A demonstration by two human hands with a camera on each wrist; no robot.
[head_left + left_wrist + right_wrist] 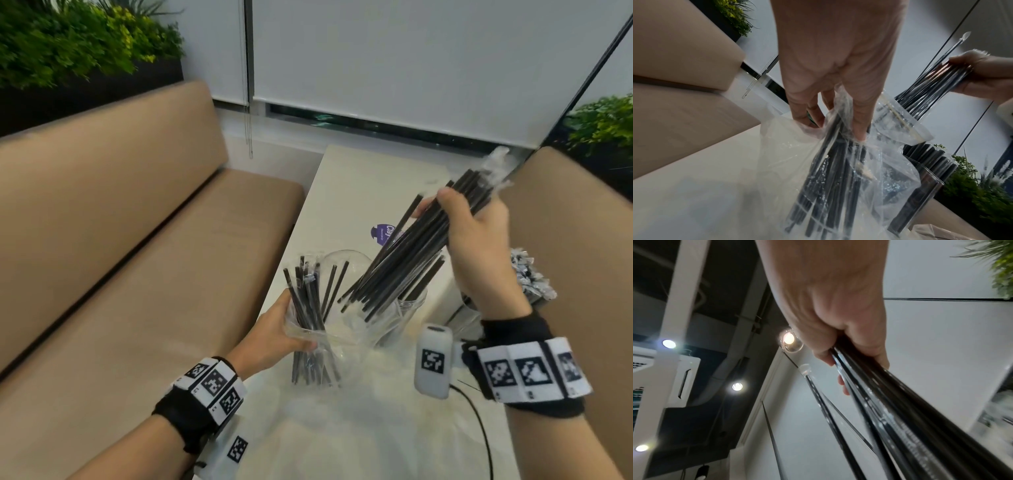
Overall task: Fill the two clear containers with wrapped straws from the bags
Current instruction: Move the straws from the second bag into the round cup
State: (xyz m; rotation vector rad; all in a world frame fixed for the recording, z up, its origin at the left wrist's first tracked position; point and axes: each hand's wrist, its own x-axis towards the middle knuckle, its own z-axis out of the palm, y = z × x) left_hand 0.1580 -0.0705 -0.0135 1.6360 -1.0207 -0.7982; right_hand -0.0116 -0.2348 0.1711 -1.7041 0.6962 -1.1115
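My left hand grips a clear plastic bag of black wrapped straws and holds it upright on the white table. In the left wrist view its fingers pinch the bag around the straws. My right hand grips a thick bundle of wrapped straws, raised and tilted. The bundle's lower ends hang over a clear container that holds some straws. That container stands just right of the bag. In the right wrist view the fingers wrap the bundle.
A tan bench seat runs along the table's left side, another tan backrest at the right. Crumpled silver wrappers lie behind my right wrist. A black cable crosses the near table. A purple sticker marks the tabletop.
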